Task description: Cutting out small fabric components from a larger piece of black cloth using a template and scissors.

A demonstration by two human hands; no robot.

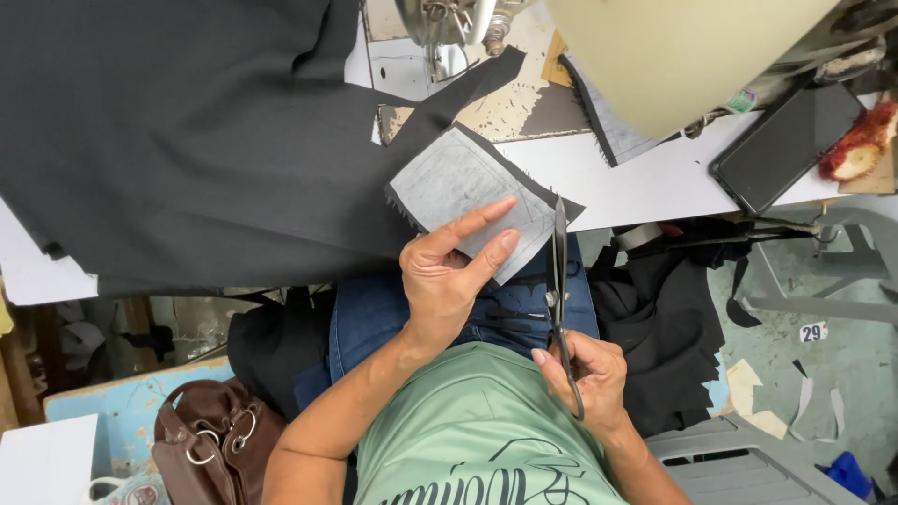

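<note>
Nearest the camera, the right hand (587,376) is curled tightly around the handles of a pair of scissors (559,299), thumb on top, fingers wrapped through the loop below. The scissors' long axis runs almost straight away from the body, handles toward the green shirt (477,440) and tip pointing up toward the table edge; the blades look nearly closed, with only a thin slit between them. Just to the left, the left hand (447,276) is half open: its thumb and first two fingers stretch forward and pinch the near corner of a grey fabric patch (468,192), the remaining fingers folded under. The patch is a rough square turned like a diamond, backed by dark cloth whose frayed edge shows around it, and it hangs off the table edge over the lap in blue jeans (393,309). Its right edge lies just beside the scissor blades, running roughly parallel to them, so the patch sits left of and slightly beyond the right hand, and the left hand is the nearer of the two to it. Farther on, the patch joins a large spread of black cloth (178,131) covering the white table (645,178). Beyond that stands a sewing machine (449,23), and a dark phone (786,145) lies to the far right.
</note>
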